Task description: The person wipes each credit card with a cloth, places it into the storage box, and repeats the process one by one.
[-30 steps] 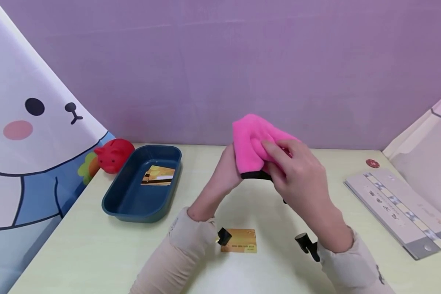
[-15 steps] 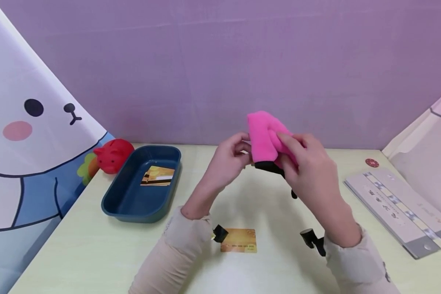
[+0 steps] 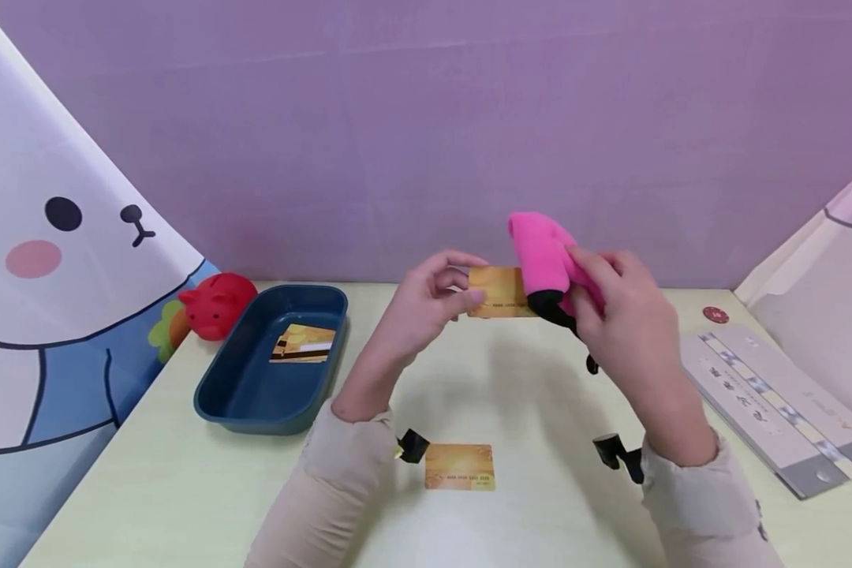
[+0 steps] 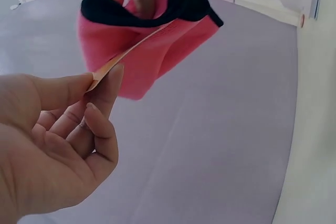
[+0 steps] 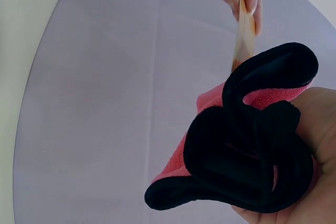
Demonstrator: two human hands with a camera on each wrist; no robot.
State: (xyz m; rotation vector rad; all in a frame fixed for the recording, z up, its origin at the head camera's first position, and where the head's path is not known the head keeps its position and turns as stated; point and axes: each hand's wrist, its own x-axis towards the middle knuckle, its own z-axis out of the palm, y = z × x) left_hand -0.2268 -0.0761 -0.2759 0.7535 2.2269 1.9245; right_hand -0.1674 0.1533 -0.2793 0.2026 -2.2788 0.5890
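Above the table my left hand (image 3: 419,312) pinches a gold bank card (image 3: 493,292) between thumb and fingers at its left end. A pink cloth with black edging (image 3: 537,248) is bunched in my right hand (image 3: 632,331), gripped by thumb and fingers. The cloth hides the card's right end in the head view. Seen from the left wrist, the card (image 4: 107,67) stands edge-on against the pink cloth (image 4: 173,45). In the right wrist view, folds of black edging (image 5: 247,192) face the camera. Below the hands, another gold bank card (image 3: 459,467) lies flat on the table.
At left stands a blue tray (image 3: 237,394) with several gold cards (image 3: 304,344) inside. A red piggy bank (image 3: 218,306) sits beside it at the back. On the right are a grey binder-like folder (image 3: 774,410) and a small red chip (image 3: 715,315). A purple curtain (image 3: 426,142) hangs behind.
The cloth covered my left fingers and the card. My right hand has drawn it off to the right, the left hand has shifted left, and the card now shows between them.
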